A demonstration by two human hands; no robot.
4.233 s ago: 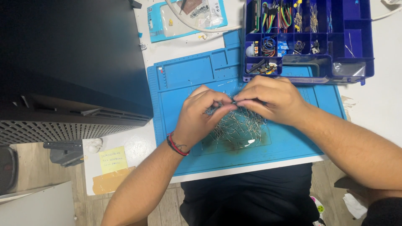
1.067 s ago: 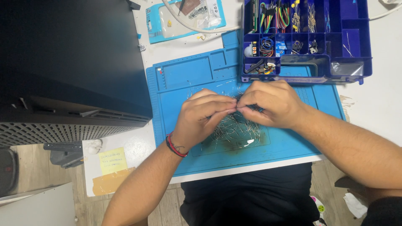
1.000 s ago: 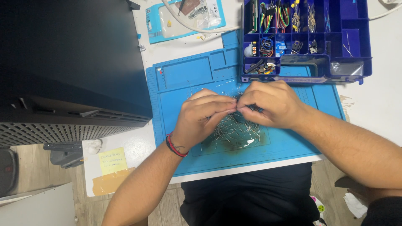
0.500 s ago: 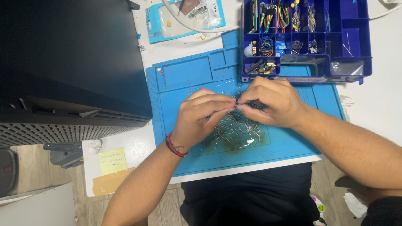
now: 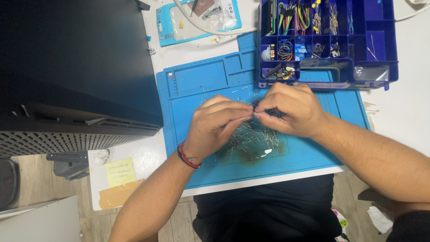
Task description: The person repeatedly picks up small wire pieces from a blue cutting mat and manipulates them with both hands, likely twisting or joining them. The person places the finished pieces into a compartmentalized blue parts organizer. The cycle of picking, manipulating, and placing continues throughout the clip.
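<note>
Both hands met over the blue mat (image 5: 197,85): my left hand (image 5: 217,127) and right hand (image 5: 291,110) pinched one thin wire lead above the loose pile of leads (image 5: 253,139). A slipped pinch could have dropped it back, lost among lookalikes.

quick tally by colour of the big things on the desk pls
blue: 3 (work mat, compartment box, flat packet)
black: 1 (computer case)
yellow: 1 (sticky note)
silver: 1 (pile of wire parts)
total: 6
</note>
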